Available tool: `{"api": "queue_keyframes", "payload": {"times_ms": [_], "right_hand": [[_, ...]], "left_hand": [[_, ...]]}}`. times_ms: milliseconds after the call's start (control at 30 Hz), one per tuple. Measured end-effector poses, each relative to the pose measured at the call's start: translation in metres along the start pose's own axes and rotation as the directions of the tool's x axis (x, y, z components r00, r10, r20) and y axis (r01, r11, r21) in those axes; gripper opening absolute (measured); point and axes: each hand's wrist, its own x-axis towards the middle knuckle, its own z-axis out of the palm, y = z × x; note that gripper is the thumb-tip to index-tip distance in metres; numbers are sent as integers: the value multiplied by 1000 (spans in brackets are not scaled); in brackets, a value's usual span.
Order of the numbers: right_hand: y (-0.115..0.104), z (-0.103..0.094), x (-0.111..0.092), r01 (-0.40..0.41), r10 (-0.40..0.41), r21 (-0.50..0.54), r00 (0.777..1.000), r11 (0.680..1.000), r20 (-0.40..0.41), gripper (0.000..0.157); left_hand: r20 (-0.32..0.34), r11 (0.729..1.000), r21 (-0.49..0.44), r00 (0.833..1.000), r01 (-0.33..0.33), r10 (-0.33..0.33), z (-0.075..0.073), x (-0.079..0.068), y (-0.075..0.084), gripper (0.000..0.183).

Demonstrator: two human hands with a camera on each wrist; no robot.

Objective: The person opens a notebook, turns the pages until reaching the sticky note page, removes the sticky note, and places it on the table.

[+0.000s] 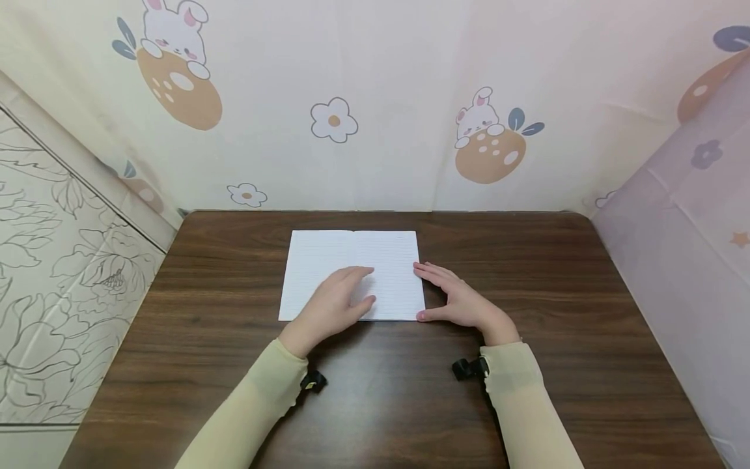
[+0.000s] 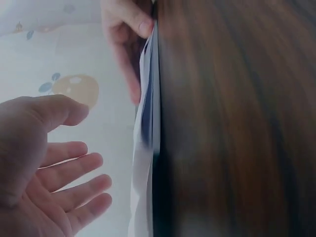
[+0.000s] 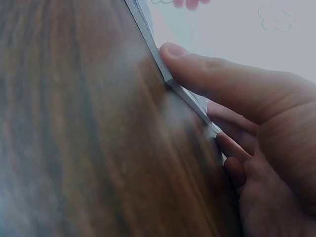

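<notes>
An open notebook (image 1: 389, 251) with white lined pages lies flat on the brown wooden table. Above its middle, near the lower part of the pages, hovers my left hand (image 1: 334, 303); its thumb and fingers are spread apart with nothing between them, and the left wrist view shows a gap between them and the paper. My right hand (image 1: 463, 303) is at the notebook's right edge. Its thumb touches the lower right corner and its fairly straight fingers touch the edge farther up. In the right wrist view the thumb (image 3: 207, 71) lies along the notebook's edge.
The wooden table (image 1: 375, 391) extends around the notebook on all sides. Behind it hangs a pale curtain (image 1: 398, 98) printed with rabbits and flowers. A panel with line-drawn flowers (image 1: 58, 293) stands at the left. Each wrist wears a small black camera.
</notes>
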Motion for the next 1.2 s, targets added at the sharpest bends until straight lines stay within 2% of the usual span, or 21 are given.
{"api": "queue_keyframes", "payload": {"times_ms": [167,267,433,667,967,1200], "right_hand": [[-1,0,0,9,-9,-4,1000,1000,-9,99],[-2,0,-1,16,-16,1,1000,1000,-14,99],[-2,1,-1,22,-22,-4,1000,1000,-17,98],[-2,3,-1,7,-8,-10,1000,1000,-30,98],[-2,6,0,-28,26,-40,999,999,-39,97],[-2,5,0,-13,11,-38,999,999,-41,96]], "left_hand": [[140,1000,15,990,1,-3,14,12,12,64],[184,1000,23,983,-13,8,20,15,17,70],[210,998,43,977,-47,37,28,17,25,75],[273,994,103,962,-35,6,35,15,35,68],[291,989,141,957,-45,1,37,15,35,58],[294,992,119,956,-33,-4,36,16,34,51]]}}
